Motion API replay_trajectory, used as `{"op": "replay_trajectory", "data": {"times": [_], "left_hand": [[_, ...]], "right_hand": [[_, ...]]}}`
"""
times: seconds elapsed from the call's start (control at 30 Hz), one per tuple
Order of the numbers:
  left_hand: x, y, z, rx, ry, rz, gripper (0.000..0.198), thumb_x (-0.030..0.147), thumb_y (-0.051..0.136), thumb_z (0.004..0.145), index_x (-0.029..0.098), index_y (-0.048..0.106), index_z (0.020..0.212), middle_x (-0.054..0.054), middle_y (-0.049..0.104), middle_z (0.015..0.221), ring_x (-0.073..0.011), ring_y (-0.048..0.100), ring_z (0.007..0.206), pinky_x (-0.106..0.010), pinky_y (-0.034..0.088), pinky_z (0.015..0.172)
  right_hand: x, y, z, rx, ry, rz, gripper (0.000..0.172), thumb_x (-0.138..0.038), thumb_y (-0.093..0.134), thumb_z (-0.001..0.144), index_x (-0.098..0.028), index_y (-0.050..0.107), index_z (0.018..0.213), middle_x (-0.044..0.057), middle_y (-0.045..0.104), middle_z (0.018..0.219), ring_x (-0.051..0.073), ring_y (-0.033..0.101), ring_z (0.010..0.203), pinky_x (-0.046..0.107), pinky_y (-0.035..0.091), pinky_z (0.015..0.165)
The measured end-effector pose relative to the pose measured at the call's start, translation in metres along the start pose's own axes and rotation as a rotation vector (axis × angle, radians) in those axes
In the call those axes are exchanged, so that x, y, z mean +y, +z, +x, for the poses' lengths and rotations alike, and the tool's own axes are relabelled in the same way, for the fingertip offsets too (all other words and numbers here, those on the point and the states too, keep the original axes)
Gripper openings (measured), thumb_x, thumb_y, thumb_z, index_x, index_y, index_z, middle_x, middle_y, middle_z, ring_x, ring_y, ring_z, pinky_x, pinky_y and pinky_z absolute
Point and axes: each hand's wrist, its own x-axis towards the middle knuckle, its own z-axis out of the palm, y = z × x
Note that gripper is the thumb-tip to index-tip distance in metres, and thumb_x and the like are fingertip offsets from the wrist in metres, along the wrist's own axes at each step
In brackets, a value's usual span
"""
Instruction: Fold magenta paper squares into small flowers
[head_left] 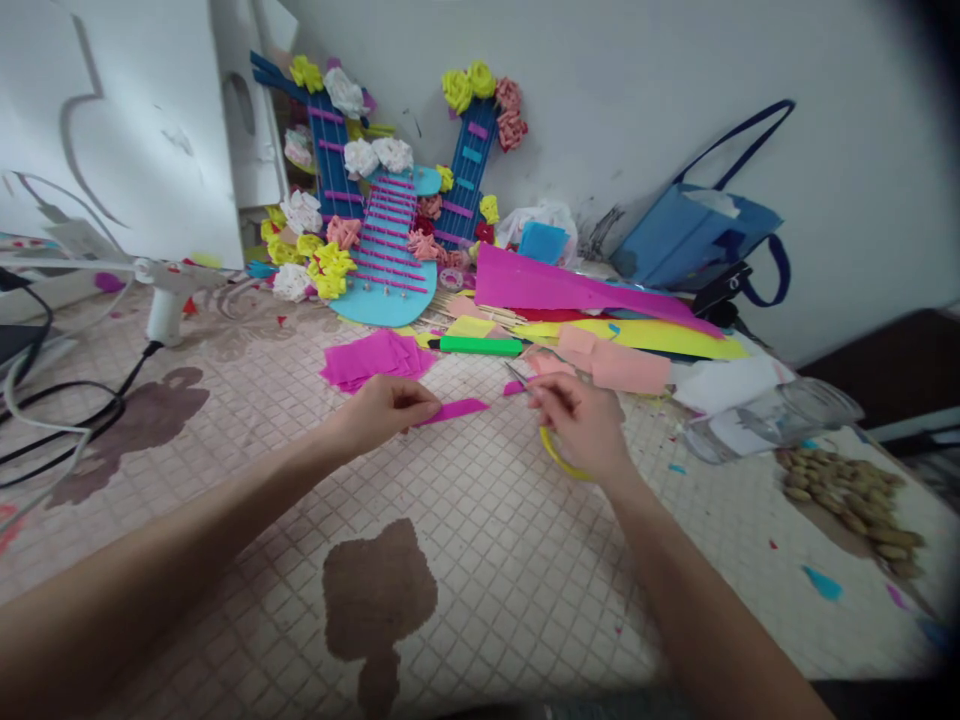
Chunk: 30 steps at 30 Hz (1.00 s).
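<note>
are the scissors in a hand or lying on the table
The scissors are in the right hand: the yellow handle shows below it and the metal blades poke out ahead.

Scissors partly hidden by right fingers

Left hand pinching a magenta strip, its free end pointing right! Across from it, the right hand has the scissors, yellow handle below the fingers, blade tips out front, a small magenta scrap right by them. Just behind the left hand, a magenta stack; beside that, a green marker. Further back, blue panels with magenta rungs lean amid paper flowers. Out right, a clear jar on its side, peanuts near it; over left, a glue gun.
</note>
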Motion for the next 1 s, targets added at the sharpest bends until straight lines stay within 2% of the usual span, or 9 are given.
{"op": "replay_trajectory", "data": {"times": [0.07,0.17,0.3,0.43,0.63,0.73,0.87,1.0], "left_hand": [[0.006,0.008,0.017,0.039,-0.041,-0.079,0.019,0.032,0.063,0.075,0.014,0.068,0.07,0.001,0.055,0.054,-0.0092,0.048,0.05,-0.02,0.037,0.046],[0.019,0.03,0.05,0.082,-0.07,-0.129,0.018,0.029,0.061,0.077,0.013,0.067,0.071,0.0,0.058,0.058,-0.0091,0.052,0.053,-0.019,0.038,0.047],[0.027,0.064,0.089,0.124,-0.045,-0.063,0.015,0.026,0.064,0.074,0.012,0.067,0.072,0.0,0.058,0.056,-0.0085,0.05,0.05,-0.019,0.033,0.045],[0.02,0.084,0.104,0.138,-0.017,0.032,0.014,0.025,0.066,0.072,0.012,0.067,0.066,-0.002,0.062,0.059,-0.0099,0.051,0.053,-0.02,0.033,0.047],[0.012,0.086,0.106,0.118,-0.018,0.182,0.025,0.037,0.069,0.071,0.014,0.067,0.061,-0.002,0.062,0.057,-0.011,0.051,0.051,-0.022,0.031,0.046],[0.013,0.086,0.107,0.109,-0.015,0.229,0.03,0.042,0.068,0.071,0.014,0.066,0.058,-0.002,0.061,0.056,-0.0108,0.05,0.05,-0.022,0.03,0.046],[0.014,0.086,0.109,0.096,-0.026,0.249,0.028,0.039,0.067,0.071,0.014,0.067,0.057,-0.002,0.057,0.048,-0.0123,0.049,0.048,-0.023,0.03,0.047],[0.015,0.085,0.11,0.093,-0.036,0.216,0.02,0.03,0.067,0.069,0.015,0.066,0.055,-0.002,0.054,0.044,-0.0145,0.051,0.049,-0.024,0.033,0.049]], "right_hand": [[0.014,-0.021,0.005,-0.003,0.002,-0.192,0.019,-0.033,0.049,0.087,-0.019,0.061,0.083,0.002,0.064,0.069,0.014,0.057,0.057,0.028,0.044,0.058],[0.032,-0.038,0.006,-0.16,-0.022,-0.385,0.018,-0.036,0.061,0.078,-0.02,0.055,0.079,0.001,0.061,0.069,0.017,0.056,0.064,0.028,0.041,0.059],[0.041,-0.038,0.004,-0.173,-0.033,-0.552,0.027,-0.038,0.068,0.07,-0.021,0.048,0.076,0.003,0.058,0.078,0.021,0.054,0.079,0.03,0.04,0.064],[0.036,-0.037,-0.001,-0.163,0.012,-0.579,0.03,-0.039,0.069,0.068,-0.021,0.048,0.08,0.004,0.058,0.082,0.021,0.053,0.077,0.029,0.038,0.059],[0.03,-0.039,-0.005,-0.15,0.051,-0.636,0.037,-0.042,0.067,0.069,-0.022,0.05,0.095,0.006,0.059,0.089,0.02,0.054,0.07,0.026,0.03,0.05],[0.027,-0.037,-0.004,-0.154,0.062,-0.646,0.032,-0.038,0.065,0.069,-0.021,0.049,0.092,0.006,0.059,0.089,0.02,0.053,0.069,0.027,0.031,0.051],[0.024,-0.04,-0.001,-0.144,0.067,-0.624,0.024,-0.035,0.062,0.069,-0.022,0.045,0.081,0.002,0.059,0.075,0.018,0.053,0.064,0.027,0.031,0.052],[0.024,-0.065,-0.002,-0.099,0.143,-0.584,0.031,-0.045,0.064,0.07,-0.024,0.042,0.077,-0.003,0.056,0.062,0.015,0.05,0.052,0.026,0.029,0.049]]}}
